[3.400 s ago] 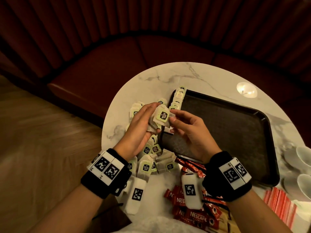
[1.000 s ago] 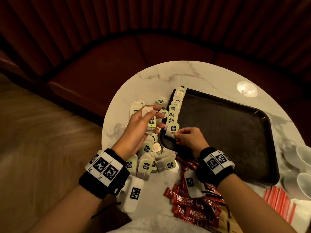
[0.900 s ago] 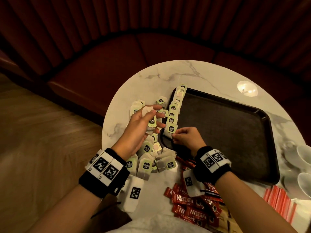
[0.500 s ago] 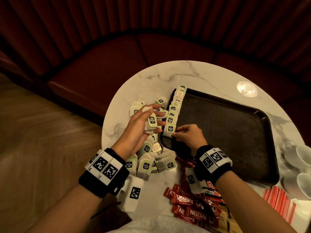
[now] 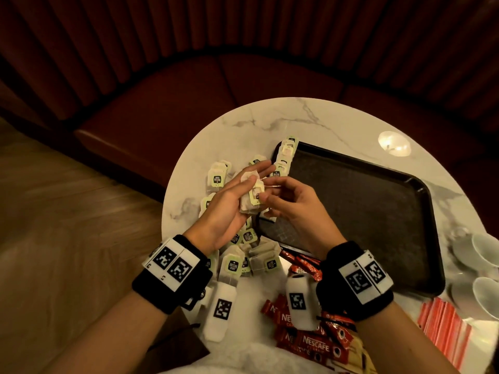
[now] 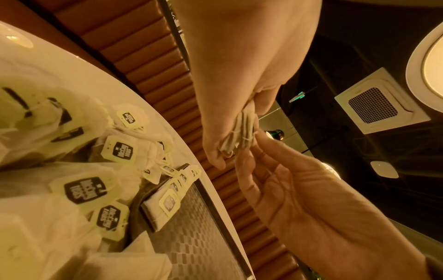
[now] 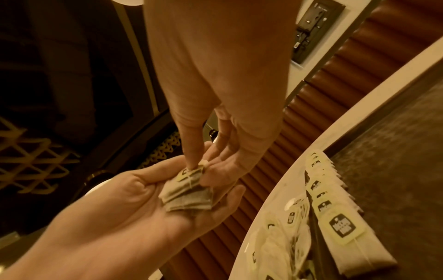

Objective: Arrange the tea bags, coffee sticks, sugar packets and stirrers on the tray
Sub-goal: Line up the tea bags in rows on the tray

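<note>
My left hand [image 5: 255, 178] is raised over the table's left side and holds a small stack of tea bags [image 5: 249, 199] in its palm, thumb on top. My right hand [image 5: 266, 190] meets it and pinches the top bag's tag; the right wrist view shows that pinch [image 7: 195, 168] over the stack [image 7: 189, 197]. A row of tea bags [image 5: 285, 157] lies along the left edge of the black tray [image 5: 364, 211]. Loose tea bags [image 5: 233, 264] are heaped on the marble table below my hands. Red coffee sticks [image 5: 313, 342] lie near my right wrist.
Red-and-white striped packets [image 5: 442, 325] lie at the table's right front edge, with white cups [image 5: 486, 255] behind them. A bright round light spot [image 5: 394, 143] sits beyond the tray. A red bench curves round the table's far side.
My right hand has left the row at the tray's left edge and risen to the stack in my left hand, where it now pinches the top bag. The left hand shifted slightly right.
</note>
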